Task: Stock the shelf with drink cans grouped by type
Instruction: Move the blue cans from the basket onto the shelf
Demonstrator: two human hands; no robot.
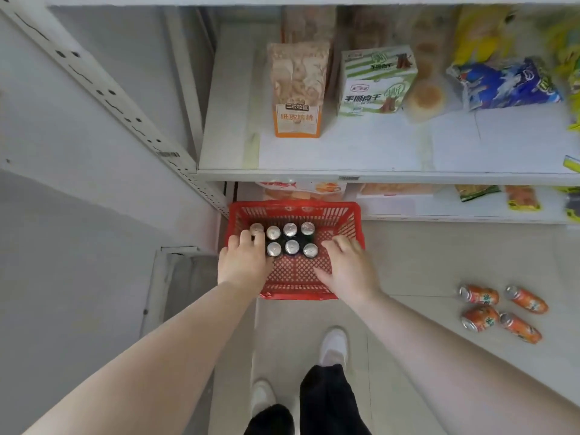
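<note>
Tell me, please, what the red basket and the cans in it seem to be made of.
The red basket looks like moulded plastic: uniform glossy red, lattice walls. The cans seem to be metal, probably aluminium: shiny silver tops with pull tabs.

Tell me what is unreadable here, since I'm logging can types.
Head view only.
- Basket cans: tops only, labels hidden from above.
- Left hand covers the red basket's front-left slot; grip unclear.
- Orange cans: print too small.
- Yellow packets: blurred, cut by right edge.
</note>
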